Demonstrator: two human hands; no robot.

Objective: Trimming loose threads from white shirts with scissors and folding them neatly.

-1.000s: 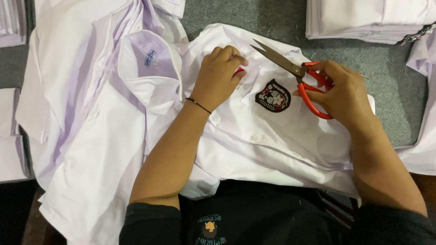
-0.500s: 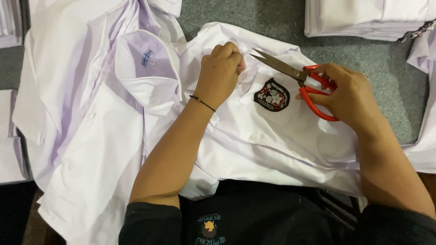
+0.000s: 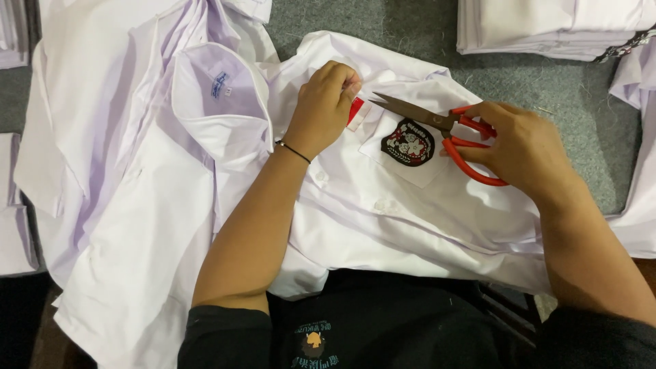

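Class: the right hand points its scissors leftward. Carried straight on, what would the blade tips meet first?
Probably the small red-and-white tag pinched by the left hand; the scissors in the right hand aim just beside it.

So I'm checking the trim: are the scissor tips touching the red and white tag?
Apart. The head view shows white shirt fabric between the scissors tips and the red and white tag pinched by the left hand.

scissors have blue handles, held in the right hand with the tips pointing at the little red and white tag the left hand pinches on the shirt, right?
Not quite: the handles are red-orange, not blue, as the head view shows. The rest holds: the right hand holds the scissors, their tips pointing at the small red and white tag that the left hand pinches on the white shirt.
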